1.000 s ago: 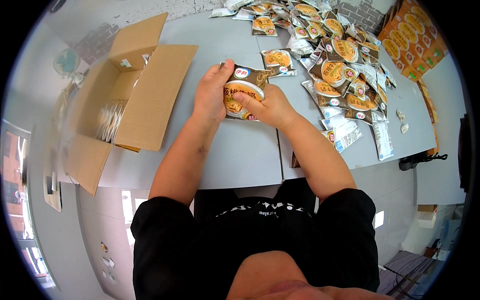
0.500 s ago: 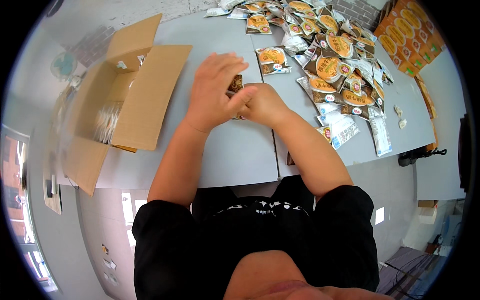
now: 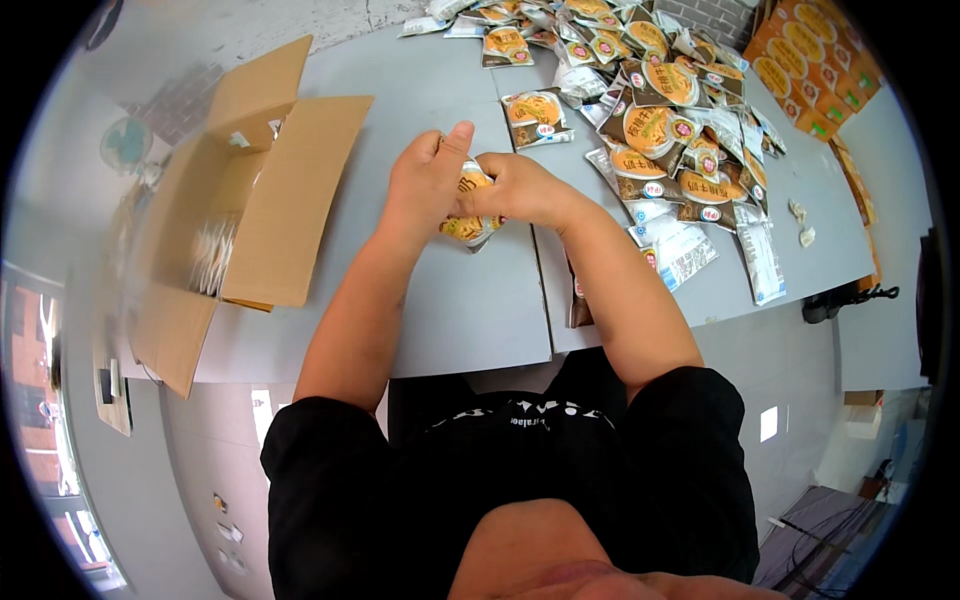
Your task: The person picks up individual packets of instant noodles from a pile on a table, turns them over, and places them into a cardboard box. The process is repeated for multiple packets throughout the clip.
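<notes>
Between my two hands, above the grey table, is a brown, white and orange pouch point(image 3: 470, 232). My left hand point(image 3: 425, 185) closes on its left side, thumb pointing up. From the right, my right hand point(image 3: 515, 190) grips the same pouch, its fingers partly hidden behind it. The pouch's lower end hangs below the hands, and part of its orange print shows between them. Just beyond my right hand a similar pouch point(image 3: 537, 118) lies flat on the table.
At left stands an open cardboard box point(image 3: 290, 200) with flaps spread and several packets point(image 3: 213, 258) inside. A large heap of pouches point(image 3: 665, 130) covers the right side of the table point(image 3: 470, 325). Orange printed cartons point(image 3: 815, 70) stand beyond it. A seam splits the tabletop.
My left hand was spread over the pouch and now has its fingers closed on it with the thumb up. More of the pouch shows below my hands.
</notes>
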Tool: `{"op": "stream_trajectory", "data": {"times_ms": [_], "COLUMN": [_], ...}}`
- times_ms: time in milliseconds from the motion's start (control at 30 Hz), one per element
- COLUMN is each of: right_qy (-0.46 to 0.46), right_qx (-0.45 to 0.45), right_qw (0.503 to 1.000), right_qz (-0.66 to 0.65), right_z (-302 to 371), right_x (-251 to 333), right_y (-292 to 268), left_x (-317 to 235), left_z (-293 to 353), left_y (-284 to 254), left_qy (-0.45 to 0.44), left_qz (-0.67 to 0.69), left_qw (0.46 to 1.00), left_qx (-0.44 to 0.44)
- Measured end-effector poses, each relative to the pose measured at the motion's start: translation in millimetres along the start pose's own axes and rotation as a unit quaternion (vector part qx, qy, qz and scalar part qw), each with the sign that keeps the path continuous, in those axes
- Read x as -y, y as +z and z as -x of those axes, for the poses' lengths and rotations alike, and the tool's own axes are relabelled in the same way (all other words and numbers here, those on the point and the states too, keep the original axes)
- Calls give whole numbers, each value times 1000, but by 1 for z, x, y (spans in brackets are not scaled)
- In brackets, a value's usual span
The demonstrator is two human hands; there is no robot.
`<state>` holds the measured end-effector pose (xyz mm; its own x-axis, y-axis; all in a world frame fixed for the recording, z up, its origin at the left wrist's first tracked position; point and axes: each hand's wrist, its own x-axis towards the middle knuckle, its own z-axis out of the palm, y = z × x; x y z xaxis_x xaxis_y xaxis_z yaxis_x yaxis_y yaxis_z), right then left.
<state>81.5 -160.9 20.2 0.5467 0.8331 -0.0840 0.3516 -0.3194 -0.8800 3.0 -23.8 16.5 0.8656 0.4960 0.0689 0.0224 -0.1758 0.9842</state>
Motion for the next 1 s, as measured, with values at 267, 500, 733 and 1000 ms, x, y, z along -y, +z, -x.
{"op": "stream_trajectory", "data": {"times_ms": [267,500,733,1000], "right_qy": [-92,-99,-9,-60], "right_qx": [-37,-212,-197,-185], "right_qw": [972,955,878,973], "right_qz": [-213,-183,-437,-124], "right_z": [2,-6,-13,3], "right_x": [-5,-7,-9,5], "right_y": [1,20,16,17], "left_x": [1,-12,2,2], "left_z": [-10,7,4,2], "left_y": [-16,5,15,7], "left_qy": [-61,-105,-39,-47], "left_qz": [299,390,346,364], "left_qw": [950,907,937,926], "left_qx": [-70,-121,-41,-87]}}
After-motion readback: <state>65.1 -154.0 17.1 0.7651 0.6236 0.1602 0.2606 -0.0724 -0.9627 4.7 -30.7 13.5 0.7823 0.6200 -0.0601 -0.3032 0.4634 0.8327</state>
